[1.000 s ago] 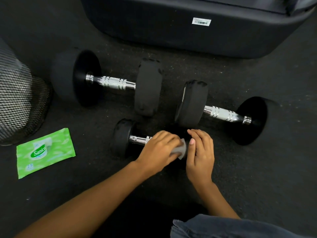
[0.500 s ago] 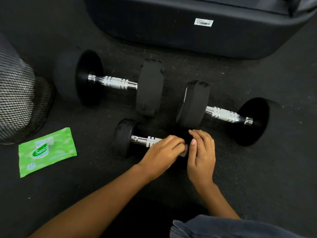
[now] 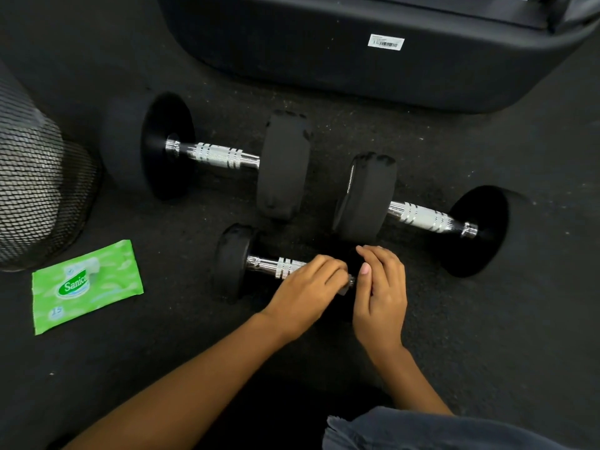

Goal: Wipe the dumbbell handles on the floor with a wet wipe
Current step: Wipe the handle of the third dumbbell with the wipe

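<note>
Three black dumbbells with chrome handles lie on the dark floor. On the small nearest dumbbell [image 3: 232,261], my left hand [image 3: 306,289] grips a wet wipe [image 3: 344,290] wrapped around the right end of its handle [image 3: 276,266]. Only a sliver of the wipe shows past my fingers. My right hand [image 3: 380,293] rests on the dumbbell's right weight, which it mostly hides. Two larger dumbbells lie beyond, one at the left [image 3: 220,155] and one at the right [image 3: 422,219].
A green wet wipe pack [image 3: 86,285] lies on the floor at the left. A black mesh bin [image 3: 35,190] stands behind it. A large black machine base [image 3: 357,53] blocks the far side. My knee in dark cloth [image 3: 422,430] shows at the bottom.
My left hand slid right along the small dumbbell's handle with the wipe, uncovering more chrome. The wipe is now nearly hidden. My right hand stayed on the right weight.
</note>
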Motion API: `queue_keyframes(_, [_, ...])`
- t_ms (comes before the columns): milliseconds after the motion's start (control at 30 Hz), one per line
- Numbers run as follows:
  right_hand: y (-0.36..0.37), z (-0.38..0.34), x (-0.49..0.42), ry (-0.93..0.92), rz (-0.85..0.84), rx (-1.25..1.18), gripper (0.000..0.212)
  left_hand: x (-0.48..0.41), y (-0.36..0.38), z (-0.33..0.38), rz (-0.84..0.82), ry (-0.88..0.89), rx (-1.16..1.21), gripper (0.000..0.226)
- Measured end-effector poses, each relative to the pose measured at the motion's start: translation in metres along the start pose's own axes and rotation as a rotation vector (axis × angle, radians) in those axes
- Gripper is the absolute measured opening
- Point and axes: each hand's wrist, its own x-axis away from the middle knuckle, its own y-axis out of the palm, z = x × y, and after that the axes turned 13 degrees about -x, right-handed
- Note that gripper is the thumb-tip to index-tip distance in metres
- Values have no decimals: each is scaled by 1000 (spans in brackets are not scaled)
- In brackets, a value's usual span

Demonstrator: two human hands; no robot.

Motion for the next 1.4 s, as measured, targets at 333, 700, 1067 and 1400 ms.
queue_keyframes(333, [1, 1, -1, -3, 10, -12, 35, 15, -26, -25, -56, -111, -19, 31])
queue_keyframes(700, [1, 1, -1, 5, 5, -13, 36, 0, -27, -17, -178, -171, -92, 33])
queue_keyframes(1067, [1, 2, -1, 0, 8, -9, 36, -20, -19, -4, -294, -191, -170, 43])
queue_keyframes(1400, [1, 1, 0, -1, 18, -21, 37, -31, -17, 6, -363, -235, -169, 54])
